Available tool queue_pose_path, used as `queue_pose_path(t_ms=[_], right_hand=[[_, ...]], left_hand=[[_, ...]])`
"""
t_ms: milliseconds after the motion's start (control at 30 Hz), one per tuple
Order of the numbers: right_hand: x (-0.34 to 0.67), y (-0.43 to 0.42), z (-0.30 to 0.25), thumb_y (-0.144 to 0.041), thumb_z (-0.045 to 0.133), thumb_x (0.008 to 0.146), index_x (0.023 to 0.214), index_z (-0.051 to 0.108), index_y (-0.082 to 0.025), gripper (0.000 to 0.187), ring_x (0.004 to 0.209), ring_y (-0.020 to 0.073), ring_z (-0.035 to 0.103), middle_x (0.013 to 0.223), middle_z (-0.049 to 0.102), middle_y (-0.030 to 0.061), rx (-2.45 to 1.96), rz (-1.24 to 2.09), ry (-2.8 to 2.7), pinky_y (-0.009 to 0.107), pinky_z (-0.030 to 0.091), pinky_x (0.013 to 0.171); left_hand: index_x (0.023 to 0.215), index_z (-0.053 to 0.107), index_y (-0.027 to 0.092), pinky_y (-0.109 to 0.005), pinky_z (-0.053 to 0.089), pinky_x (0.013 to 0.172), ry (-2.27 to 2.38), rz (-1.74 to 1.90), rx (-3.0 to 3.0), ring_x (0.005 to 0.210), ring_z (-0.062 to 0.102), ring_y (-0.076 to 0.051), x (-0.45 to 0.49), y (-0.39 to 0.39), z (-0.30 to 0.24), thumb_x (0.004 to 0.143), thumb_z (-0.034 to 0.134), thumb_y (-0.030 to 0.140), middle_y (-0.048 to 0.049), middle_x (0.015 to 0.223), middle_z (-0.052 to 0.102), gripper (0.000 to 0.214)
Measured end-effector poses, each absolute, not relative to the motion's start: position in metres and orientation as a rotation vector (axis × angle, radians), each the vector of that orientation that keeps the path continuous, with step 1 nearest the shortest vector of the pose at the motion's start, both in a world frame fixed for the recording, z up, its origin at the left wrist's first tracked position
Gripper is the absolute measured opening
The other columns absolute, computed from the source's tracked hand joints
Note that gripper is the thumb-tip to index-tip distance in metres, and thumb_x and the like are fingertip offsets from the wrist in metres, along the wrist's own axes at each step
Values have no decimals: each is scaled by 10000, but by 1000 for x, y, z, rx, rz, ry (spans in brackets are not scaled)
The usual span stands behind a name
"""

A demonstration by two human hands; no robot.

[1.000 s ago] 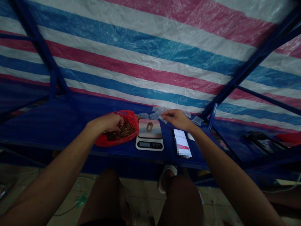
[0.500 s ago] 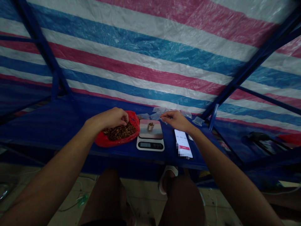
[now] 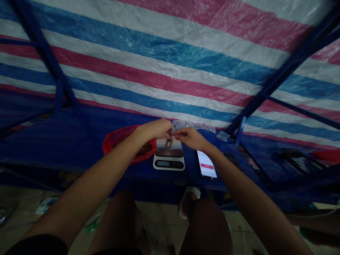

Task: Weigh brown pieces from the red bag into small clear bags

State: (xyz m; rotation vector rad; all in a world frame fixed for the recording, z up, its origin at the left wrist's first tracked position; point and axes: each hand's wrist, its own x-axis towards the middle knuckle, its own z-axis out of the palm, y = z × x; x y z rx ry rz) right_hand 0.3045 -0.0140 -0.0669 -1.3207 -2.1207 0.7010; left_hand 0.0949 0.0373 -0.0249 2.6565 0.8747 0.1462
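A small digital kitchen scale (image 3: pixel 169 158) stands on a blue shelf (image 3: pixel 66 141), with a little metal cup (image 3: pixel 169 142) on its plate. My left hand (image 3: pixel 156 128) hovers over the cup, fingers pinched on small brown bits. My right hand (image 3: pixel 190 137) meets it from the right, fingers closed in a pinch beside the cup; what it holds is too small to make out. A red plastic bag (image 3: pixel 117 139) of brown bits lies left of the scale, partly behind my left forearm.
A lit phone (image 3: pixel 207 164) lies right of the scale. Small clear plastic bags (image 3: pixel 193 125) are strewn behind the scale. A striped tarp (image 3: pixel 170 63) backs the shelf, with blue metal struts (image 3: pixel 255 102) on both sides. My knees and a sandal (image 3: pixel 190 198) show below.
My left hand has left the red bag and moved right over the cup. My right hand has shifted slightly left and down to meet it.
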Motion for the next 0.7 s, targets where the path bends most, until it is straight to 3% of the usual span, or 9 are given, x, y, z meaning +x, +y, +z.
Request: queue_pose_path(t_ms=[367,700], right_hand=[[313,-9,-81,-267,634,911,1013,802,-186,212,890,201,745,1011,823,62,-1275,728,-2097,325,552,826],[311,-13,-74,-303,603,892,946,792,-175,234,826,197,703,916,800,43,-1270,724,-2069,306,513,772]], left_hand=[[942,830,196,-281,462,749,817,112,2599,796,701,-180,97,37,-27,820,682,88,-51,916,817,221],[1049,779,167,-266,497,811,720,268,2453,883,731,-172,97,36,-32,878,651,103,-62,993,819,223]])
